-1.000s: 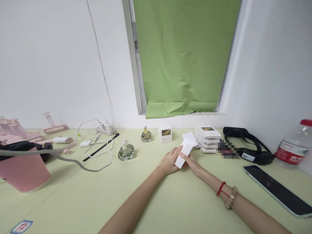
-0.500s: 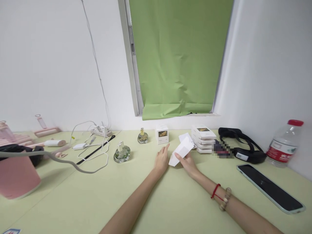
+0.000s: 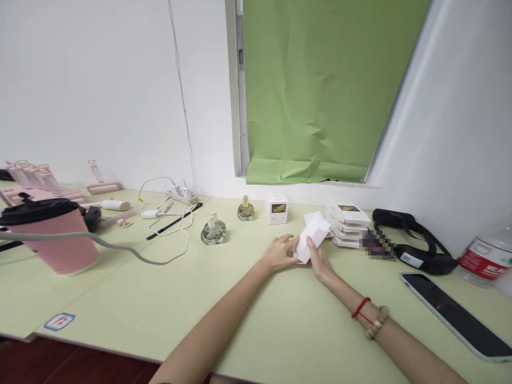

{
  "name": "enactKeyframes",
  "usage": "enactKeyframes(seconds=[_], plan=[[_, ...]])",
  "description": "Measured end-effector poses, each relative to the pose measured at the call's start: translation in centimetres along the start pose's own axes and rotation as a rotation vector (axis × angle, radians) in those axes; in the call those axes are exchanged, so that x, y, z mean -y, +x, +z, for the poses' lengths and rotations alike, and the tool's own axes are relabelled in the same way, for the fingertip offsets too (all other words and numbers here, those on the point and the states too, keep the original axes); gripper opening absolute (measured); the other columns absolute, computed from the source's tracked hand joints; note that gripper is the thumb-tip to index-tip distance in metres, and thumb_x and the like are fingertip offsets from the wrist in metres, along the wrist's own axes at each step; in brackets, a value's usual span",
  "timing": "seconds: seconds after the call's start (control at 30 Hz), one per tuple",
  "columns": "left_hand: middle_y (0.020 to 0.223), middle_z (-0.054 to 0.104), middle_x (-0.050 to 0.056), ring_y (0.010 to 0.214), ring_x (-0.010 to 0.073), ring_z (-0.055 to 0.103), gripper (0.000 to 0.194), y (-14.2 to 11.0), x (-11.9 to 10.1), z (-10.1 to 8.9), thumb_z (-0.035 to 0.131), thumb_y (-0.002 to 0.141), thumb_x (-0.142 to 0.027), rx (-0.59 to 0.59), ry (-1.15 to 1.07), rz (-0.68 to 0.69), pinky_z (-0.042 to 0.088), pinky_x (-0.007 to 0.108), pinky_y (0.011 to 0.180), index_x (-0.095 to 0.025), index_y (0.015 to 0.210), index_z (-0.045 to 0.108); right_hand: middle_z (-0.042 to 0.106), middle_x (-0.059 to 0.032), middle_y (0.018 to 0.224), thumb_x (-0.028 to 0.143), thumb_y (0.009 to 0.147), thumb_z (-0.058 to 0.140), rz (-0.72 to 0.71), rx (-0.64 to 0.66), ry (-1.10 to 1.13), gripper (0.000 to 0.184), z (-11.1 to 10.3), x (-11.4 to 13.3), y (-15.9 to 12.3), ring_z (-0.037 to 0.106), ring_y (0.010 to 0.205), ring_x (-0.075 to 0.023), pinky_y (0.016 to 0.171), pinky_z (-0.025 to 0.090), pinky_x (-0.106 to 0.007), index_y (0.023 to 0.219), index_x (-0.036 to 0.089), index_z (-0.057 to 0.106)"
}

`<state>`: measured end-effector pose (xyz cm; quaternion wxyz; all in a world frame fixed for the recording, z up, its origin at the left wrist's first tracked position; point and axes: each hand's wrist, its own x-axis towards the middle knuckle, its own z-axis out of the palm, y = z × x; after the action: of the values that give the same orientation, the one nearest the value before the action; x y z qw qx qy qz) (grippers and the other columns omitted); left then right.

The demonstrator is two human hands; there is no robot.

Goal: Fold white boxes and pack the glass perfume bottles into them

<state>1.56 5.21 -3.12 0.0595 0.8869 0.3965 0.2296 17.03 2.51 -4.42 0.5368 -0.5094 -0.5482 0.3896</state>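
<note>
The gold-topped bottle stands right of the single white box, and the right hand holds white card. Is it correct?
Not entirely: the head view shows the gold-topped bottle left of the single white box. The right hand does hold white card.

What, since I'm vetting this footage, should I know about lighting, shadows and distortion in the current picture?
Head view: light looks soft and even, with a faint shadow beside the pink cup; the held white card is pale, with little surface detail; the bottle at the right edge leans, probably wide-angle stretch; a pixelated patch hides something beside the stacked boxes.
</note>
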Motion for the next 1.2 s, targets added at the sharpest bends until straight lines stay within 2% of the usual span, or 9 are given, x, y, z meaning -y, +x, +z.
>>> enactKeyframes(seconds=[0.13,0.2,0.33,0.53,0.63,0.73,0.83,1.0,1.2], plan=[[0.125,0.044,0.006,0.112,0.0210,0.043,0.067,0.0,-0.1,-0.3,0.058,0.077,-0.049,-0.004,-0.019,0.032,0.032,0.036,0.097,-0.019,0.134,0.039,0.049,-0.0135,0.123,0.064,0.076,0.041,-0.085,-0.002,0.018,0.075,0.2,0.3,-0.1,0.043,0.116,-0.0244,0.099,0.031,-0.034,0.125,0.006,0.042],[0.121,0.046,0.006,0.109,0.0187,0.044,0.053,0.0,-0.1,-0.4,0.043,0.089,-0.041,-0.009,-0.042,0.042,0.032,0.034,0.096,-0.019,0.136,0.035,0.051,-0.0124,0.120,0.063,0.076,0.041,-0.116,0.001,0.039,0.070,0.3,0.6,0.0,0.047,0.112,-0.0227,0.097,0.034,-0.032,0.119,0.008,0.047],[0.120,0.047,0.008,0.107,0.0188,0.045,0.050,0.3,0.1,-0.5,0.023,0.096,-0.039,0.009,-0.112,0.050,0.032,0.033,0.094,-0.016,0.140,0.028,0.048,-0.0131,0.123,0.059,0.076,0.044,-0.113,-0.033,0.070,0.070,0.4,0.9,0.4,0.046,0.113,-0.0220,0.097,0.035,-0.032,0.125,0.008,0.039],[0.109,0.052,0.009,0.097,0.0211,0.047,0.063,0.7,0.4,-0.6,0.046,0.087,-0.044,0.075,-0.098,0.032,0.034,0.032,0.088,-0.017,0.140,0.027,0.047,-0.0122,0.122,0.057,0.076,0.046,-0.094,-0.036,0.088,0.076,0.1,1.0,0.3,0.049,0.107,-0.0192,0.089,0.041,-0.028,0.132,0.011,0.021],[0.105,0.053,0.009,0.095,0.0210,0.047,0.065,0.7,0.4,-0.7,0.049,0.085,-0.048,0.074,-0.102,0.071,0.034,0.031,0.086,-0.016,0.138,0.032,0.046,-0.0133,0.122,0.058,0.075,0.047,-0.089,-0.022,0.084,0.079,-0.1,1.1,0.2,0.052,0.101,-0.0198,0.077,0.045,-0.027,0.133,0.012,0.018],[0.099,0.054,0.009,0.090,0.0185,0.049,0.048,0.6,0.2,-0.8,0.028,0.094,-0.043,0.028,-0.100,0.132,0.034,0.030,0.083,-0.013,0.126,0.047,0.045,-0.0144,0.120,0.059,0.074,0.046,-0.063,0.005,0.077,0.085,-0.1,1.2,0.2,0.056,0.084,-0.0199,0.053,0.044,-0.026,0.137,0.015,0.010],[0.092,0.055,0.008,0.083,0.0167,0.048,0.050,0.5,0.0,-0.9,0.019,0.096,-0.042,0.008,-0.109,0.164,0.034,0.028,0.077,-0.011,0.108,0.056,0.046,-0.0132,0.118,0.059,0.075,0.046,-0.050,0.016,0.068,0.085,-0.1,1.1,0.3,0.056,0.070,-0.0161,0.043,0.039,-0.023,0.138,0.019,0.005],[0.083,0.053,0.007,0.079,0.0156,0.047,0.051,0.6,0.1,-0.7,0.015,0.096,-0.040,-0.025,-0.165,0.103,0.034,0.027,0.075,-0.013,0.107,0.057,0.051,-0.0111,0.109,0.057,0.078,0.043,-0.070,0.023,0.078,0.071,-0.1,1.1,0.4,0.054,0.064,-0.0135,0.043,0.038,-0.022,0.133,0.017,0.022],[0.093,0.053,0.007,0.083,0.0155,0.048,0.045,0.7,0.3,-0.8,0.033,0.092,-0.046,-0.004,-0.201,0.096,0.036,0.025,0.076,-0.015,0.115,0.057,0.049,-0.0093,0.115,0.053,0.082,0.043,-0.168,0.103,0.075,0.062,-0.4,0.8,0.3,0.053,0.070,-0.0126,0.066,0.046,-0.026,0.132,0.019,0.032]])
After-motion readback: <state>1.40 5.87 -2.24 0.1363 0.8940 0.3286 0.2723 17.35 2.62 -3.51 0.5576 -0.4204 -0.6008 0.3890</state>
